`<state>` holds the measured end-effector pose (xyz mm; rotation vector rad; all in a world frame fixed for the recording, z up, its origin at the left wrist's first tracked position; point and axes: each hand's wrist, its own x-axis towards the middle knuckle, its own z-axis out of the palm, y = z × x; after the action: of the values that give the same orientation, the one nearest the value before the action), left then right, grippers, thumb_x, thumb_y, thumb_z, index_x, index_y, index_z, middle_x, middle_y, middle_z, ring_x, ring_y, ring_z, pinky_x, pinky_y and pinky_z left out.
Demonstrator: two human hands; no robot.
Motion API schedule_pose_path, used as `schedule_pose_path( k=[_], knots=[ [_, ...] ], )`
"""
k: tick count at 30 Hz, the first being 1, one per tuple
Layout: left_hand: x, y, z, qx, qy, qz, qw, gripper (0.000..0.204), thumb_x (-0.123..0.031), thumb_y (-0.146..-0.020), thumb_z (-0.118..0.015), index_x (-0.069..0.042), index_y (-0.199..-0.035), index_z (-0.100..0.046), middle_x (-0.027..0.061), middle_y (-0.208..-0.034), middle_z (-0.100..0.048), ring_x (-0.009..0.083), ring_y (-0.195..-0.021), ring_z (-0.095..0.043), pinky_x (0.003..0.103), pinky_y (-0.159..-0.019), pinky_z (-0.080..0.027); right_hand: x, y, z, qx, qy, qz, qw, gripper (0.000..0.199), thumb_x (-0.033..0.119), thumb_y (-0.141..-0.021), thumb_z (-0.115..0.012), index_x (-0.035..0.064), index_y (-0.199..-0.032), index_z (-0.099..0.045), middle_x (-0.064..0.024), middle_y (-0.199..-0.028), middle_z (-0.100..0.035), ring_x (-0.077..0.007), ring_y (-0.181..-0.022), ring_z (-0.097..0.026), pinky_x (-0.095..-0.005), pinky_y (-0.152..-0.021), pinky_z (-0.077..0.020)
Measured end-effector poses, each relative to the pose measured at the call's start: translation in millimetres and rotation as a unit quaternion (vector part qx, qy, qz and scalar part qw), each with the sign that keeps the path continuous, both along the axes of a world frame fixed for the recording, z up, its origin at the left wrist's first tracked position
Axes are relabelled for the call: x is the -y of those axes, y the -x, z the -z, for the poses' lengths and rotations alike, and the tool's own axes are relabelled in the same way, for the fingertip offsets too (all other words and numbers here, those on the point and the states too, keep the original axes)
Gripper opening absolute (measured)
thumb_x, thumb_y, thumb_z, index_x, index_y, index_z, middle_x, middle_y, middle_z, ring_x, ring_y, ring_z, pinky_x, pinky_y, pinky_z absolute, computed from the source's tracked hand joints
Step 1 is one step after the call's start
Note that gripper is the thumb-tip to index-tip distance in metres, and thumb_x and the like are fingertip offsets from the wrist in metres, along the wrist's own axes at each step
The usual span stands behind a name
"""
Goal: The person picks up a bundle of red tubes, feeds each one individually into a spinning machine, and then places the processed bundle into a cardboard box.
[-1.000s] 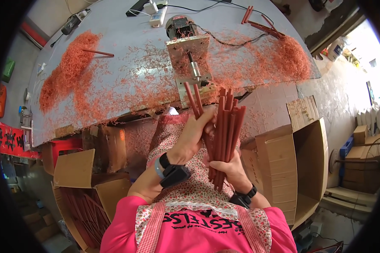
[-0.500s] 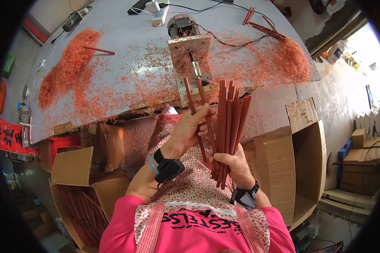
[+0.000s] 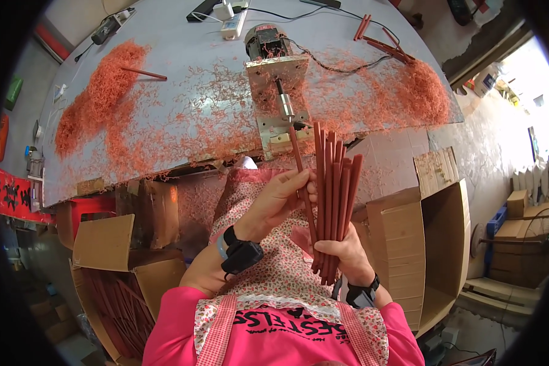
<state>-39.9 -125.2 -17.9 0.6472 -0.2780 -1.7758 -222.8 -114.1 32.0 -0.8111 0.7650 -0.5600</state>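
In front of the apron, my left hand [image 3: 279,198] pinches one slim red-brown stick [image 3: 297,152] between thumb and fingers. The stick's upper end is just below the metal chuck [image 3: 286,106] of a motor [image 3: 267,41] on the table; its lower end lies against a bundle of similar sticks. Lower and to the right, my right hand [image 3: 348,253] is closed around that bundle [image 3: 337,195], thumb across the front. The bundle stands nearly upright, its tops fanned unevenly. Some fingers of each hand are hidden behind the sticks.
Orange-red shavings lie over the grey table [image 3: 195,36], heaped in a left pile [image 3: 107,91] and a right pile [image 3: 426,91]. A box of sticks [image 3: 104,244] stands at lower left, an open cardboard box [image 3: 402,256] at right. A power strip [image 3: 233,25] and cables lie at the back.
Two sticks were at my left hand, one reaching the chuck; now a single stick shows there, its tip just below the chuck. The bundle has shifted slightly down and right.
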Motion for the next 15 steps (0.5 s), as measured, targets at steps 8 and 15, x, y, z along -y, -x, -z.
schedule_pose_path(
  k=[8,15],
  knots=[
    [12.4,-5.9,-5.3,0.082,-0.008,-0.017,0.996,0.023,-0.025,-0.093,-0.056,-0.005,-0.103,-0.06,0.0,-0.087,-0.061,0.0117,-0.08,-0.06,0.026,-0.073,-0.05,13.1,-7.3,6.0,-0.011,-0.024,0.015,1.0,0.055,0.0,-0.065,-0.07,0.0012,-0.117,-0.051,-0.0053,-0.088,-0.06,-0.0123,-0.073,-0.06,-0.0256,-0.065,-0.0499],
    [-19.9,14.1,-36.1,0.084,0.122,0.041,0.988,0.043,-0.022,-0.079,-0.071,-0.005,-0.113,-0.052,0.0042,-0.088,-0.062,0.0174,-0.085,-0.062,0.032,-0.08,-0.051,-14.5,5.4,25.1,-0.026,-0.036,-0.127,0.991,0.055,0.014,-0.07,-0.075,0.0,-0.116,-0.049,-0.0095,-0.09,-0.062,-0.0162,-0.071,-0.062,-0.0287,-0.062,-0.052]
  ],
)
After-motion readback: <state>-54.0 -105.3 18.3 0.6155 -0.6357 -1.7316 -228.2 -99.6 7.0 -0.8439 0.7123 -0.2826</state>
